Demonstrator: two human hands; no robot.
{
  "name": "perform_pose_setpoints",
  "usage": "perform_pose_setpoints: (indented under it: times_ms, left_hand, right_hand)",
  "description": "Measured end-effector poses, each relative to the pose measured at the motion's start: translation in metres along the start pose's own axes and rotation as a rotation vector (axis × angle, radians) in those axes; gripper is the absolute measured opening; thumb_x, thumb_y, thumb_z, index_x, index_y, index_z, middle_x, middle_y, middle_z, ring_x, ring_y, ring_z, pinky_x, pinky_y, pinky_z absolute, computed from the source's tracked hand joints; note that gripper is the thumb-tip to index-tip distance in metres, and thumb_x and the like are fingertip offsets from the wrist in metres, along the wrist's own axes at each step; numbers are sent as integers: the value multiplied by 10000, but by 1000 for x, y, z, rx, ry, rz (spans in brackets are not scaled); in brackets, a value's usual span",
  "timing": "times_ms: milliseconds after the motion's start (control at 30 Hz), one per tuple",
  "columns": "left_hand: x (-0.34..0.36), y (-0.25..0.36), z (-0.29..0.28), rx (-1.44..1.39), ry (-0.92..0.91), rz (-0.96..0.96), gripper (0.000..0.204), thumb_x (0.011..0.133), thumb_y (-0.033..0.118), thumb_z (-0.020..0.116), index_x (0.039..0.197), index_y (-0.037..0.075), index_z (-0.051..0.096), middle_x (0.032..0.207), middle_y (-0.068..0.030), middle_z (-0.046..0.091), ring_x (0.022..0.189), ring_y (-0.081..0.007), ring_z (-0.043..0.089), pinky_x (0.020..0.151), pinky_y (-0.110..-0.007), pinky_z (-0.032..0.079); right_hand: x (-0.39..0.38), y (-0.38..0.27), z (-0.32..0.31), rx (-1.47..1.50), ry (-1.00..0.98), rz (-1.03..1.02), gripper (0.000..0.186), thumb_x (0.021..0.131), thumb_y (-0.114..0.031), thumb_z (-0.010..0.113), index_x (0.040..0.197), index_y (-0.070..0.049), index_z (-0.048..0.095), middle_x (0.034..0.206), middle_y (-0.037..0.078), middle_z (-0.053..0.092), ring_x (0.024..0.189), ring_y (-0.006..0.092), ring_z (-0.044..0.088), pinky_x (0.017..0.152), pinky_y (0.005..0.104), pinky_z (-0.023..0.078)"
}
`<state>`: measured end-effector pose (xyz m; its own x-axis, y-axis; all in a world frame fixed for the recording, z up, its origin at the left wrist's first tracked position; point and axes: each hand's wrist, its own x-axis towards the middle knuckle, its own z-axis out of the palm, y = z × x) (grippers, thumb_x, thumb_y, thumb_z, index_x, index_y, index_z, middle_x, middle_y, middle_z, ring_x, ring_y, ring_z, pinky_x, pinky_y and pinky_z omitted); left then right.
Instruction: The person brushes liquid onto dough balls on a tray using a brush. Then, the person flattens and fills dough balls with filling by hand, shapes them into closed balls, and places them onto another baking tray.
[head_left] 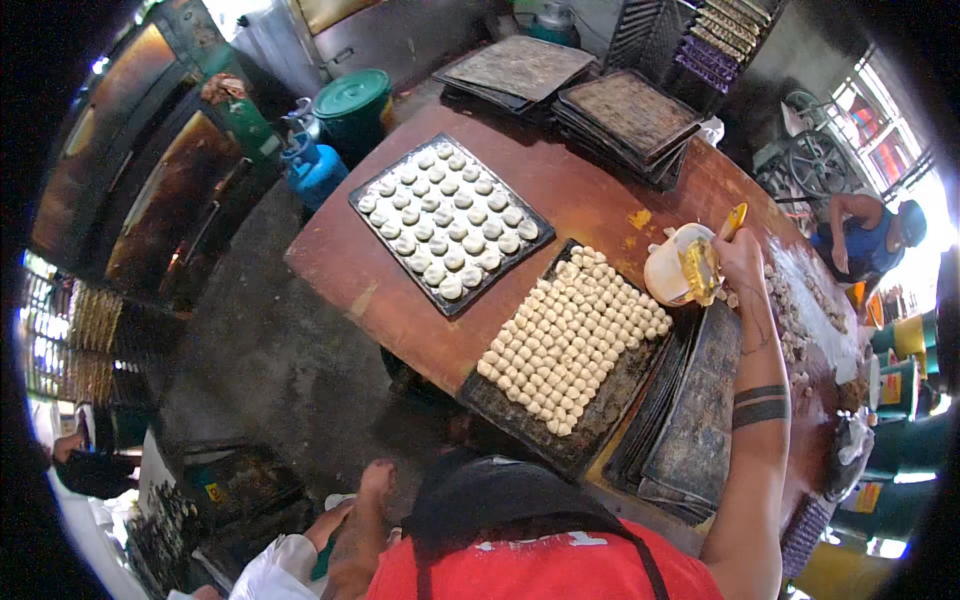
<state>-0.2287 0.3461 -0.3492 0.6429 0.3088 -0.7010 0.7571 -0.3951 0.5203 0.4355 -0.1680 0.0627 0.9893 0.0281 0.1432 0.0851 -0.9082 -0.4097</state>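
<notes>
My right hand (738,258) is closed around a yellow-handled brush (737,218) at the rim of a whitish plastic tub (664,272). Thick yellow stuff coats the brush's lower end and the tub's side. Just left of the tub, a dark baking tray (612,412) bears tight rows of small pale dough balls (570,335). Away from the table, my left hand (378,480) hangs low beside my body; its fingers are too unclear to read. Farther left on the table lies another tray (447,300) with spaced, flattened white dough rounds (438,225).
Stacked dark trays (690,420) lean under my right forearm; more tray stacks (630,115) fill the table's far side. Dough scraps and flour (800,300) cover its right side. A person (865,235) bends beyond it. Left stand a blue gas cylinder (312,170) and ovens (150,190).
</notes>
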Motion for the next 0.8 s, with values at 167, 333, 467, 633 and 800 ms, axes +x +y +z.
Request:
perform_pose_setpoints:
  times_ms: [167,333,467,633,800]
  left_hand:
    - [32,61,-79,-510,227,-89,391,899,124,647,1280,37,650,869,-15,671,740,-133,620,624,-309,487]
    - [61,89,-139,-557,104,-218,355,930,105,634,1274,21,650,952,-11,665,744,-115,606,623,-295,474]
    - [104,-10,-158,-521,123,-116,362,932,100,646,1285,22,641,868,-17,649,692,-121,594,588,-305,458]
    - [110,21,-167,-562,89,-247,340,926,122,660,1256,39,649,786,-15,630,623,-135,573,554,-325,443]
    - [122,11,-177,-629,-12,-288,295,929,119,653,1216,52,647,797,-15,624,593,-139,560,529,-312,425]
  right_hand:
    - [4,5,20,-2,-75,21,297,816,-240,746,851,53,708,765,186,720,735,279,723,664,439,548]
    - [31,2,21,-92,132,52,347,836,-275,767,847,67,708,773,191,728,728,278,721,667,436,541]
    - [21,-25,63,-45,125,103,427,862,-330,757,932,90,729,861,282,739,812,385,751,725,468,558]
    - [-30,-25,49,-126,185,118,435,901,-355,731,931,79,722,820,276,726,772,383,746,704,466,556]
    - [-40,-20,41,-92,193,64,396,926,-330,717,962,64,712,795,230,732,720,331,729,684,452,548]
